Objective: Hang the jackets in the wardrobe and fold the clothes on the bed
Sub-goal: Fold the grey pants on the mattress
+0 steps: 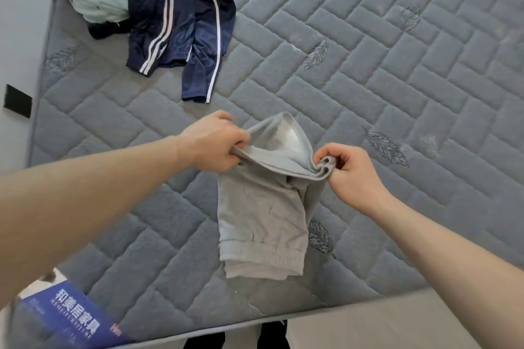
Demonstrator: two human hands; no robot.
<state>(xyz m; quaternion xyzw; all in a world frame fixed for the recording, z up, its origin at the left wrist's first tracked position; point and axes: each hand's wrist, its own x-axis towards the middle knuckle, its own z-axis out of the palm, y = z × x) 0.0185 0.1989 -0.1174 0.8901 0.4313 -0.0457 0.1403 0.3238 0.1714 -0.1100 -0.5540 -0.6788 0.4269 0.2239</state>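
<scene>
A blue label with white Chinese characters lies on the near left corner of the mattress. A small black rectangular plate sits on the pale wall at the left. Below the mattress edge, two dark shoes show on the floor

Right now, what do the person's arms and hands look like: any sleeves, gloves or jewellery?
Both forearms are bare up to the picture's edge, with no sleeves in view. The left hand and right hand wear no gloves, rings, watch or bracelet that I can see.
</scene>
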